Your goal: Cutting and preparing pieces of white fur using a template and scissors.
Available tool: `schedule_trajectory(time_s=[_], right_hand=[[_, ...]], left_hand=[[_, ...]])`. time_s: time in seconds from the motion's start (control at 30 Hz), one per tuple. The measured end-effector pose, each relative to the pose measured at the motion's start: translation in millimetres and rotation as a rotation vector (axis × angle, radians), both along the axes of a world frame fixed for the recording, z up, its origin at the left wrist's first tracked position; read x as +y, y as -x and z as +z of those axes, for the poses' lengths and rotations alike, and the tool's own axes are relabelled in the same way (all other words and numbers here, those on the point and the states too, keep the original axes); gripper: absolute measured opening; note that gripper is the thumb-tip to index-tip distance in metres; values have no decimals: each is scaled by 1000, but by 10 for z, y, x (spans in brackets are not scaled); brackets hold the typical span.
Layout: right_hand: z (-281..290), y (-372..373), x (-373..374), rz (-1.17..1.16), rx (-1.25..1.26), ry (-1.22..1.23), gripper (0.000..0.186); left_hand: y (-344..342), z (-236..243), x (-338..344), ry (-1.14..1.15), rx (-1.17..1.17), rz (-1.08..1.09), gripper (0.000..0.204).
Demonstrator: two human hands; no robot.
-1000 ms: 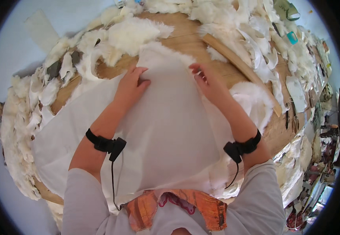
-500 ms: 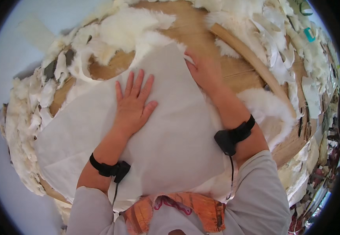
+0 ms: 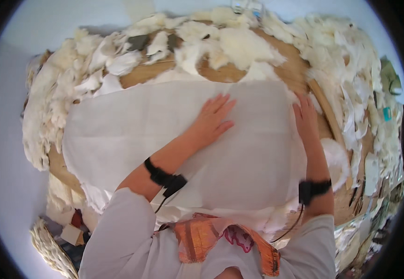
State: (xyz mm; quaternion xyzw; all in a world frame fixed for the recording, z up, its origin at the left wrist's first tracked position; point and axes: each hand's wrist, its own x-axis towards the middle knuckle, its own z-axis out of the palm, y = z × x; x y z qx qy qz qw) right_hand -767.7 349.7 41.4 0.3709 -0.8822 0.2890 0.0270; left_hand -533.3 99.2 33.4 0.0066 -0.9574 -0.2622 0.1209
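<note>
Seemingly to keep it flat, the left hand (image 3: pixel 211 119) rests open, gripping nothing, on the pale sheet (image 3: pixel 258 149) covering the bench (image 3: pixel 297 69); the right hand (image 3: pixel 307 116), open and empty, borders the sheet's right edge.

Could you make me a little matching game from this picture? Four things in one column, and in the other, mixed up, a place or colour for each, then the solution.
Things
1. left hand
2. right hand
3. wooden strip
4. left arm strap

Places and colours
A. Black
B. By the right edge of the pale sheet
C. Light brown, lying to the right of both hands
D. Palm down over the sheet, with the sheet showing all around it

Right pairs
1-D, 2-B, 3-C, 4-A
</note>
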Motion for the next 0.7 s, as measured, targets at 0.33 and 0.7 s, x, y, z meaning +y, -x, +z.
schedule_trajectory(time_s=[0.33, 0.7], right_hand=[[-52, -1595, 241, 201, 152, -397, 59], [-45, -1478, 256, 260, 147, -447, 55]], left_hand=[[-3889, -342, -1593, 280, -373, 1201, 60], [-5699, -300, -2739, -54, -71, 1673, 65]])
